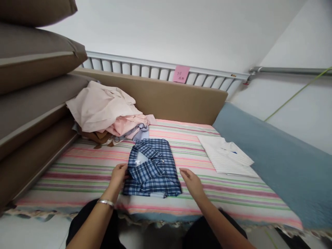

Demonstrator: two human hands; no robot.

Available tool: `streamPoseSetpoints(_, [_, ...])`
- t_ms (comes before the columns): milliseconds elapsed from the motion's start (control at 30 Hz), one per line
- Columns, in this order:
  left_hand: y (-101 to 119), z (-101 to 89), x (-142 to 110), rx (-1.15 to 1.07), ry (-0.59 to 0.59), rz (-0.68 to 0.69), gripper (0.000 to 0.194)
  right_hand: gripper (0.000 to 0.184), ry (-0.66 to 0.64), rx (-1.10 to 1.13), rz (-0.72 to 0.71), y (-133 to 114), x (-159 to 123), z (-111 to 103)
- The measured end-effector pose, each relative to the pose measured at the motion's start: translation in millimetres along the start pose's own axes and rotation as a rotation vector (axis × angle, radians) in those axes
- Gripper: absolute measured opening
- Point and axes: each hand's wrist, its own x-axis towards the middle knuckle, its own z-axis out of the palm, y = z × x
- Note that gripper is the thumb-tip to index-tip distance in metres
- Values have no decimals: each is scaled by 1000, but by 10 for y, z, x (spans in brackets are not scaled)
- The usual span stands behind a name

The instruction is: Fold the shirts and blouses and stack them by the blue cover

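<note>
A folded blue plaid shirt [153,167] lies on the striped bedsheet [77,173], collar toward the far side. My left hand [118,175] rests against the shirt's left edge, fingers curled on the fabric. My right hand [191,181] lies just right of the shirt, fingers stretched toward its right edge, holding nothing. A metal bracelet sits on my left wrist.
A heap of pink, beige and pale blue clothes [106,112] sits at the back left. A folded white shirt [228,155] lies to the right. Stacked brown cushions [31,90] stand on the left, a blue blanket [272,155] on the right, a tan headboard [176,97] behind.
</note>
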Motion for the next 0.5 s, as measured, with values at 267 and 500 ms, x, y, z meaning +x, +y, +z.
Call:
streamPoseSetpoints(267, [-43,98,65,358,38,96,49,33,-326,334,481,-33,283,266])
streamPoseSetpoints(500, [-73,75,114,481,-10,174,18,28,-305,367,346,69,208,475])
